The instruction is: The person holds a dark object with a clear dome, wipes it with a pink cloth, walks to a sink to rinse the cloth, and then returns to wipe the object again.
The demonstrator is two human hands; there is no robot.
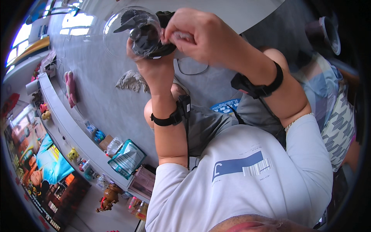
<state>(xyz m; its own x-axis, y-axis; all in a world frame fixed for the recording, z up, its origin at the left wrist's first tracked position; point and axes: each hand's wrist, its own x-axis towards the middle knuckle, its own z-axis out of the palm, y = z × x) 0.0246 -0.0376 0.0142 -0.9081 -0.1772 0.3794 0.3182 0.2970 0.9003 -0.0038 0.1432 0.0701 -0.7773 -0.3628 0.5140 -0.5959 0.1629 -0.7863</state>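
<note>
My left hand (pixel 149 59) holds a black object with a clear, round dome (pixel 111 37) from below. Dark pleated pieces (pixel 133 20) and a small clear ball-like knob show through the dome. What the object is, I cannot tell. At its right side, the bent fingers of my right hand (pixel 200 34) pinch near the black edge. A crumpled, translucent piece (pixel 184 36) shows in that hand, slightly blurred. Both hands are raised over the floor, close together, and each forearm wears a black strap with a small device.
A white table (pixel 232 13) stands ahead. On the floor lie a grey rag (pixel 132 81) and a pink plush toy (pixel 70 88). Left is a white cabinet (pixel 68 121) with figurines, a teal bag (pixel 127 158) and a television (pixel 43 162). A bin (pixel 330 36) and patterned cloth (pixel 337 130) are right.
</note>
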